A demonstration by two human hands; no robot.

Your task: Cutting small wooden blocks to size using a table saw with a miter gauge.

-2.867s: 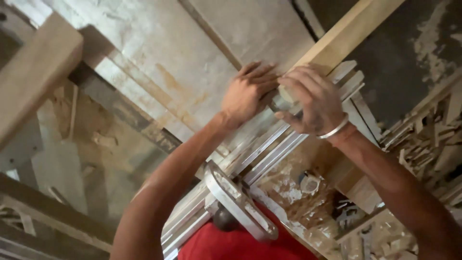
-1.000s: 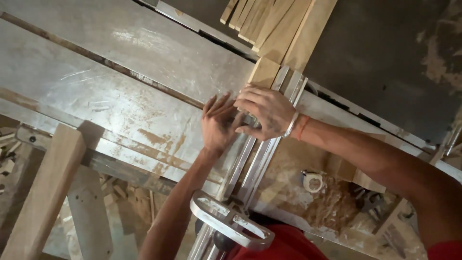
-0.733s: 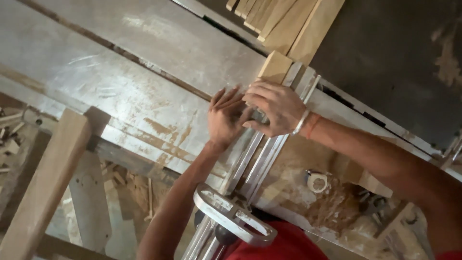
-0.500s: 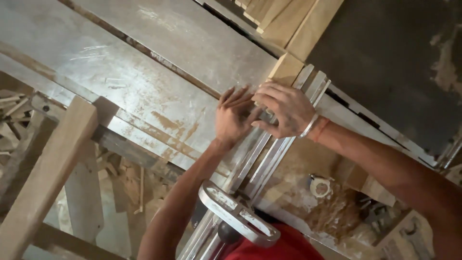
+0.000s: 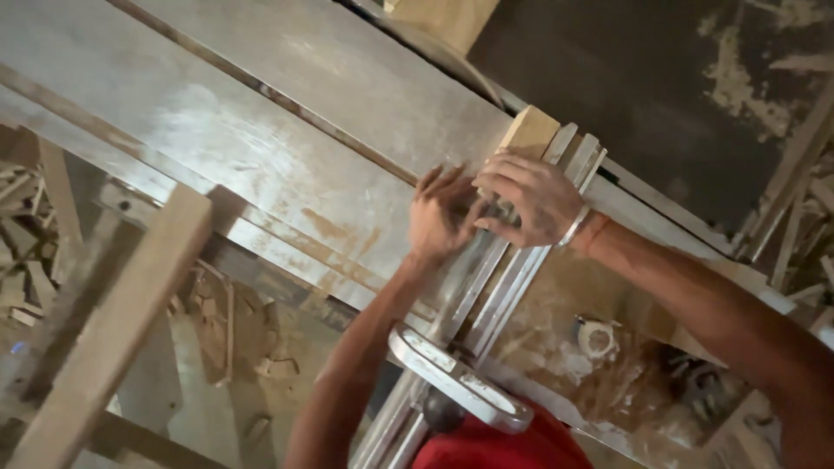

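Compared with half a second ago, both hands sit slightly farther along the long grey metal guide rails (image 5: 486,295). The left hand (image 5: 441,219) presses flat, fingers spread; the right hand (image 5: 532,198) curls closed over the rail. Just beyond its fingertips lies the pale square-cut wooden block (image 5: 528,132). Left of the grip spreads the dusty, scratched steel table (image 5: 261,148).

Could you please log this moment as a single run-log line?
left hand: on metal rails | right hand: pressing wood block | surface: steel machine table
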